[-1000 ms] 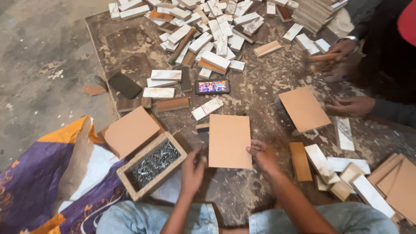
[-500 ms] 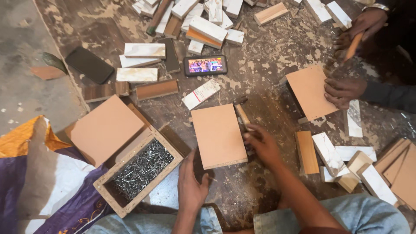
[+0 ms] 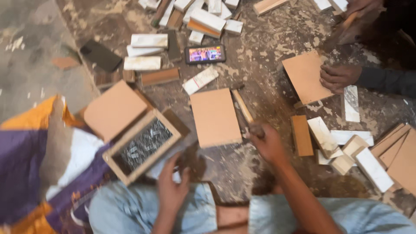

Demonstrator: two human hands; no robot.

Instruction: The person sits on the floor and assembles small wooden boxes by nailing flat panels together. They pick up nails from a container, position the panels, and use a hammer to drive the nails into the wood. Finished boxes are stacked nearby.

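Just left of the right hand (image 3: 268,142), which grips a hammer (image 3: 243,108) whose handle points away from the person, lies the brown board (image 3: 215,117), lengthwise fore-and-aft. Nearer the nail box (image 3: 143,145), the left hand (image 3: 172,186) pinches something too blurred to identify.

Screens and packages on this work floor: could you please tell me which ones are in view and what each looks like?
Phone: lying flat above the brown board, dark rectangle, screen lit in pink and blue.
Second phone: upper left, dark rectangle, nothing lit.
Open wooden box: by the left hand, pale rim, filled with small grey metal pieces.
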